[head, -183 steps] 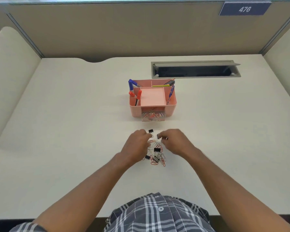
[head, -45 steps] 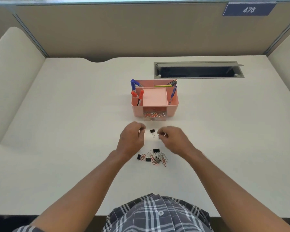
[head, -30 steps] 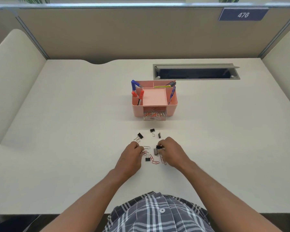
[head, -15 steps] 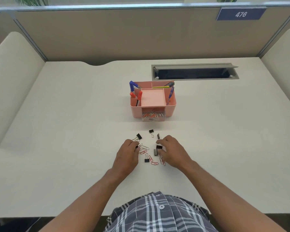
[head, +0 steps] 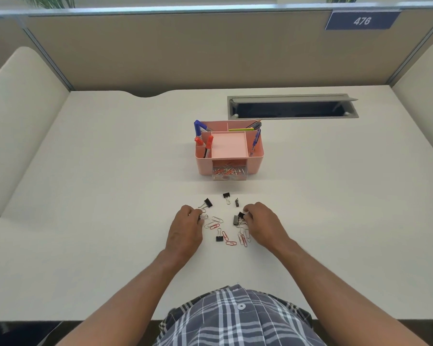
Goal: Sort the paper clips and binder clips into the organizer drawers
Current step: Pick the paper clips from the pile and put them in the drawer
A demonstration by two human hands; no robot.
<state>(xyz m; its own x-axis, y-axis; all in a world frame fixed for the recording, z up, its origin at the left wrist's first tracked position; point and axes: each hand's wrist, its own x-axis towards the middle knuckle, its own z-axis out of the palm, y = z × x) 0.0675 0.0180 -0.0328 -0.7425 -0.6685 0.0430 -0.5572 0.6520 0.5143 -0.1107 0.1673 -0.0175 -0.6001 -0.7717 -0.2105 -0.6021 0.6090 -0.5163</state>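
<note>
Paper clips and binder clips [head: 224,227]: a loose scatter on the white desk [head: 98,196], in front of the organizer and between the two hands.
Head view, organizer [head: 229,148]: pink, standing mid-desk beyond the scatter; blue and red markers [head: 202,136] stand in its left compartments, pens in the back and right ones.
Drawer [head: 229,173]: clear, at the organizer's front bottom, pulled out slightly, with red and silver paper clips inside.
Far binder clips: three black ones lie apart from the pile, nearer the organizer; one to the left [head: 206,203], one in the middle [head: 226,196], one small and on its side to the right [head: 237,202].
Near binder clip [head: 219,237]: black, alone at the near edge of the scatter, just beside red paper clips [head: 229,240].
Left hand [head: 185,227]: palm down on the desk, fingers curled, tips pinching a small black and silver clip [head: 202,217] at the scatter's left edge.
Right hand [head: 263,224]: palm down, fingers curled, tips touching a black binder clip [head: 238,218] at the scatter's right edge; whether it is actually gripped, I cannot tell.
Cable slot [head: 291,107]: grey, lid raised, set into the desk behind and right of the organizer.
Partition [head: 185,51]: beige, behind the desk, with a blue plate reading 476 [head: 362,20].
</note>
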